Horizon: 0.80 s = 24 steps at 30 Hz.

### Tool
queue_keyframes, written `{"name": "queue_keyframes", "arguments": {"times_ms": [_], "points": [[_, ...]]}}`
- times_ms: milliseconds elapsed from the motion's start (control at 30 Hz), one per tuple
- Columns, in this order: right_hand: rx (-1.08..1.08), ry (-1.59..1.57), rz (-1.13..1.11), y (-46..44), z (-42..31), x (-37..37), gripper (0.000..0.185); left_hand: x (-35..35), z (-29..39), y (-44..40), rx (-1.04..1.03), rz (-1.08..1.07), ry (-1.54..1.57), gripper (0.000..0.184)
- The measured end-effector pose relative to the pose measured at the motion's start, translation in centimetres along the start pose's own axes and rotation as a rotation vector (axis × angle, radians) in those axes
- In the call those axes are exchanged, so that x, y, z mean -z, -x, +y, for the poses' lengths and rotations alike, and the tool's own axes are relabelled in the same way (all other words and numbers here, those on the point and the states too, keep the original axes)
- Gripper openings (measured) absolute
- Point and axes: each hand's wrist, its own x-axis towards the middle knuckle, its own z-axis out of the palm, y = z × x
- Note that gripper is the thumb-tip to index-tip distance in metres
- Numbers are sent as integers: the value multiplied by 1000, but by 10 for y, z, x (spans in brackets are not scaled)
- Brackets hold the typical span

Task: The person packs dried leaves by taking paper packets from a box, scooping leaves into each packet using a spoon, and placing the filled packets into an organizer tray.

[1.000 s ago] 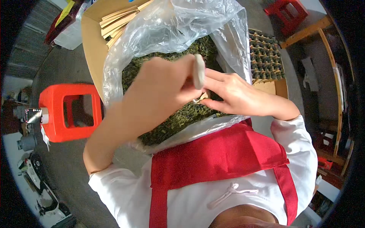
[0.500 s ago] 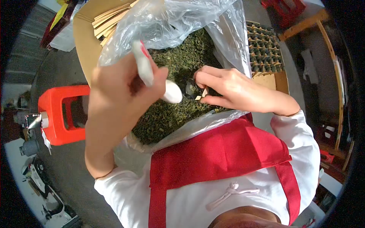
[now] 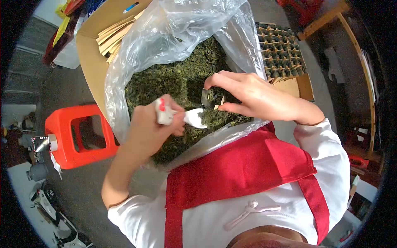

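Observation:
Dried green leaves fill a clear plastic bag in front of me. My left hand is closed round a white spoon with a red mark on its handle; the bowl of the spoon rests at the leaves. To its right, my right hand holds a small clear pouch between thumb and fingers, its opening facing the spoon. A pale wooden strip shows beside the pouch, near the thumb. Leaf pieces are visible at the pouch.
Wooden strips lie at the cardboard box's left side. A tray of many small dark bundles stands at the right. A red stool with a phone is on the left, and a red apron lies close below the bag.
My left hand has come down from above the pouch, and the spoon's bowl is now among the leaves. My right hand has stayed nearly in place with the pouch.

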Motion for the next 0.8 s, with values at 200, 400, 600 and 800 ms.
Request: {"name": "queue_keyframes", "arguments": {"times_ms": [200,400,600,800], "points": [[25,25,-2,0,3,0,46,14,31,28,-44,217,170,14],[33,10,-15,1,3,0,45,7,47,27,-162,291,35,10],[50,-14,83,1,2,-2,40,6,48,36,-192,380,-22,9],[84,119,15,7,6,-4,24,6,35,38,-124,393,101,9]]}}
